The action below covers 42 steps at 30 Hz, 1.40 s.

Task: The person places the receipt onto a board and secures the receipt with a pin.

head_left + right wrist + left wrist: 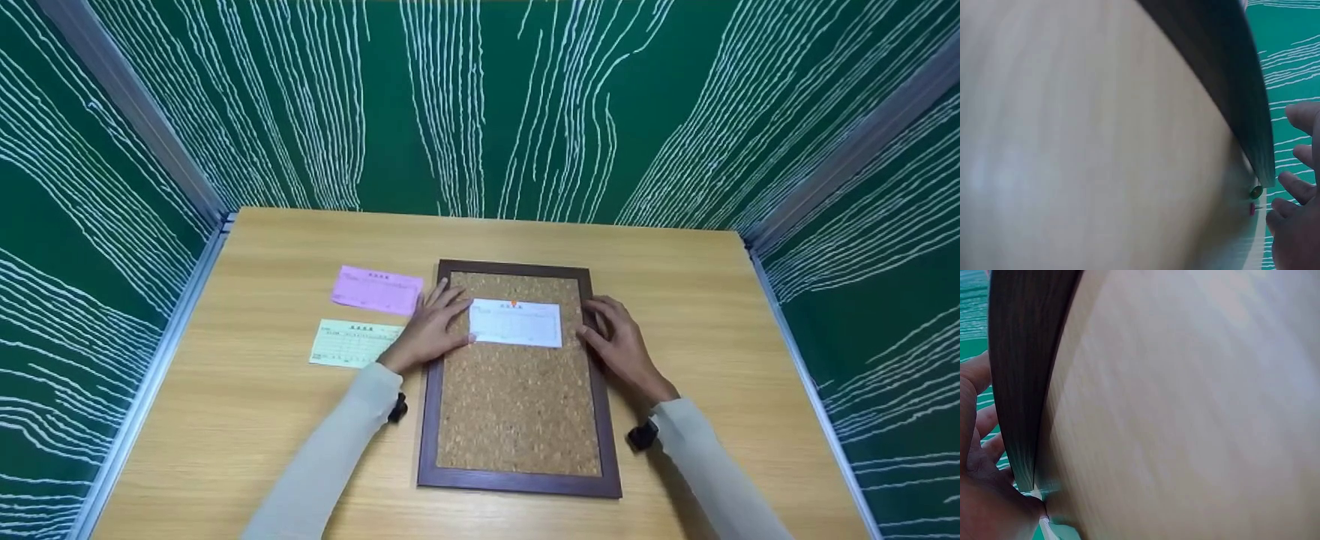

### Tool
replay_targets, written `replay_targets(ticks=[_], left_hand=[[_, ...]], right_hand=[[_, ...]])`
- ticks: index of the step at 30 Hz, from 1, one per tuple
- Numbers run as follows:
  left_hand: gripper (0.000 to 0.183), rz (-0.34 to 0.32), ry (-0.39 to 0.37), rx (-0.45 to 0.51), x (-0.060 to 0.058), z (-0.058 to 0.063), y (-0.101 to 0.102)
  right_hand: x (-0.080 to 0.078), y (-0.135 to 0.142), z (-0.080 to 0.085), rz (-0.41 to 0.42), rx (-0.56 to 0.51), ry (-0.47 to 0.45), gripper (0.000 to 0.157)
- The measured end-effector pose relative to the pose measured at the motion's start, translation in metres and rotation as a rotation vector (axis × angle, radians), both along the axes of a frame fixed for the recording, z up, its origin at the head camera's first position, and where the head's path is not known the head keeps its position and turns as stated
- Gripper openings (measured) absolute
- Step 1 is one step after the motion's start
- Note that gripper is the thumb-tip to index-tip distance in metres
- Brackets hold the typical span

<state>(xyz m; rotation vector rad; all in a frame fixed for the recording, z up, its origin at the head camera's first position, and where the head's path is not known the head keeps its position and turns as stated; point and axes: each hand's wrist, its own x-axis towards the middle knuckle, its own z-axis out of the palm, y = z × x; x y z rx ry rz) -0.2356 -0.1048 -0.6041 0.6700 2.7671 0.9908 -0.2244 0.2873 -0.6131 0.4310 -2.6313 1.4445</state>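
A corkboard in a dark brown frame lies flat on the wooden table. On its upper half is a white printed slip, with an orange-red pushpin at the middle of its top edge. My left hand lies across the left frame edge, fingers spread; its thumb is at the slip's lower left corner. At the right frame edge is my right hand, fingers loosely bent and thumb over the frame; whether it presses the board cannot be seen. The wrist views show mostly the frame's side and the table.
Left of the board lie a pink slip and a pale green slip, both partly behind the left hand. The right wrist view shows a green pushpin and a red pushpin near the frame. Green, white-lined walls surround the table.
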Motion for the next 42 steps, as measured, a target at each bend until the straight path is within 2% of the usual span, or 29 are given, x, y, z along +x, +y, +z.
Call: replay_targets(ticks=[11, 19, 25, 32, 42], left_hand=[[0.078, -0.005, -0.015, -0.003, -0.001, -0.001, -0.001], [0.078, 0.002, -0.017, 0.000, -0.002, -0.003, 0.000], [0.078, -0.004, -0.012, 0.002, -0.001, -0.001, 0.000], [0.079, 0.002, -0.024, -0.015, -0.001, -0.001, 0.000], [0.078, -0.002, -0.007, -0.003, -0.001, -0.003, 0.000]], right_hand=[[0.003, 0.005, -0.006, -0.040, 0.016, -0.074, 0.059], [0.002, 0.012, -0.013, -0.024, 0.028, -0.047, 0.061], [0.002, 0.018, -0.019, -0.002, 0.095, -0.014, 0.065], [0.002, 0.022, -0.019, 0.028, 0.187, -0.038, 0.074], [0.003, 0.027, -0.016, 0.072, 0.244, -0.063, 0.079]])
